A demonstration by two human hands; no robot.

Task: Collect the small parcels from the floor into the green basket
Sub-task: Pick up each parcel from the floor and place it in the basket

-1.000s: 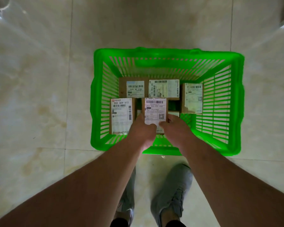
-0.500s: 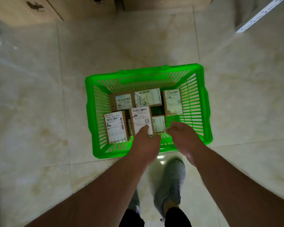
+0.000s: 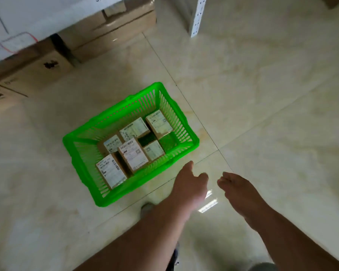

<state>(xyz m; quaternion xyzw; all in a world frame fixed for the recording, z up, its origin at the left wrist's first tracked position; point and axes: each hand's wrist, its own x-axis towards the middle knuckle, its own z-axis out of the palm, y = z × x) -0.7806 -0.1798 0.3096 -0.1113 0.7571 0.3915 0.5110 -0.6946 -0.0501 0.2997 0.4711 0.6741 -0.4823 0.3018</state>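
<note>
Six small parcels (image 3: 133,154) are seen lying label-up inside the green basket (image 3: 82,137), which stands on the tiled floor (image 3: 262,114) with two patches of its bottom left bare toward the right-hand end. Half a second ago both hands were held over the near rim, the left one against the middle parcel; now they are drawn back and to the right, clear of the basket, and the view is swung so that the basket sits off to the left. The left hand (image 3: 188,182) is held just beside the near right corner of the basket with its fingers loosely extended and nothing gripped; the right hand (image 3: 237,187) is held a little apart from it, over bare floor, fingers relaxed and likewise empty. From this it is judged that the last parcel has been set down and released, and that either another one is to be looked for or the collecting is finished. No loose parcel can be made out on the visible floor, though much of it is cut off by the frame edges. Cardboard cartons (image 3: 47,69) under a white shelf (image 3: 37,18) are only partly shown, label print is too small to be read, and a shoe (image 3: 147,209) is mostly hidden by the left forearm
</note>
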